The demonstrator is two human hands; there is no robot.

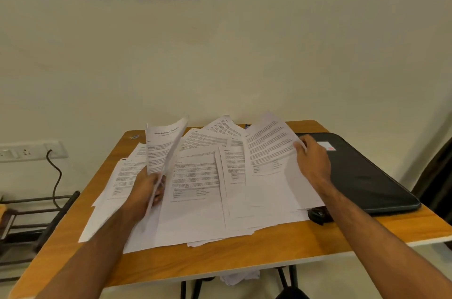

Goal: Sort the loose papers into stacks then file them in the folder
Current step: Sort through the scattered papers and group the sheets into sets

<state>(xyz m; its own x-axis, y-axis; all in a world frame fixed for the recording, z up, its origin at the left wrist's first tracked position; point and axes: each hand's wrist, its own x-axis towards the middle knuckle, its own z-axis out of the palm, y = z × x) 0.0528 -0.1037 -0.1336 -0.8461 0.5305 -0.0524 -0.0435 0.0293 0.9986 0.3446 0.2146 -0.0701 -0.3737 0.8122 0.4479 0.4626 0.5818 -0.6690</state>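
Left hand (149,188) is clamped on a raised titled sheet (165,147), right hand (311,159) pinches another sheet (269,149) above the loose papers (195,191) beside the black folder (362,176); advisable to lift singly, avoiding creases.

Print on the loose papers (195,176) is too small to read. A dark object (318,215) lies half hidden under their lower right edge. The bench (244,257) is cut off at the frame's lower left.
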